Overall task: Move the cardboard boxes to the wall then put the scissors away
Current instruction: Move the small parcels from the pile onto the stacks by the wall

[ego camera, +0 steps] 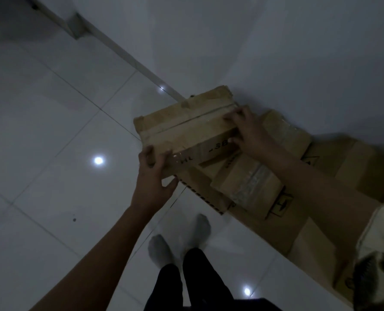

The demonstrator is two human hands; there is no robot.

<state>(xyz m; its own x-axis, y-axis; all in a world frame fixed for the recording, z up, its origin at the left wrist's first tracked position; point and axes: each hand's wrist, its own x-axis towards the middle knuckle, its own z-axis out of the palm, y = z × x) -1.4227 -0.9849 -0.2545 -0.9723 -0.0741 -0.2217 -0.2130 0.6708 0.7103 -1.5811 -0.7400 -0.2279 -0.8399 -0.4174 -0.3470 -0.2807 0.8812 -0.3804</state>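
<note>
1. The cardboard box [186, 124] is being held at both ends, low over the floor [52, 131] and close to the wall [276, 52].
2. Its near left corner is being gripped by the left hand [153, 173], the fingers [164, 153] curled over the top edge and the thumb tucked beneath.
3. Its right end is being clasped by the right hand [249, 133], the fingers [233, 115] spread across the taped top and the thumb pressed on the printed side.
4. Whether the box is being rested on the cardboard below or kept just above it cannot be told.
5. A pile of flattened cardboard [321, 167] is lying along the foot of the wall, under and to the right of the box, so much of the moving is being judged as done.
6. The held box is being judged as near its place and not yet let go.
7. No scissors are being shown, so the putting away is being counted as left to do.
8. The box's long axis, marked by the top seam, is being kept running from lower left to upper right in the view, crosswise to the baseboard [141, 70].
9. Its far short end is being pointed at the wall, the lettered long side turned toward the socked feet [159, 248].
</note>
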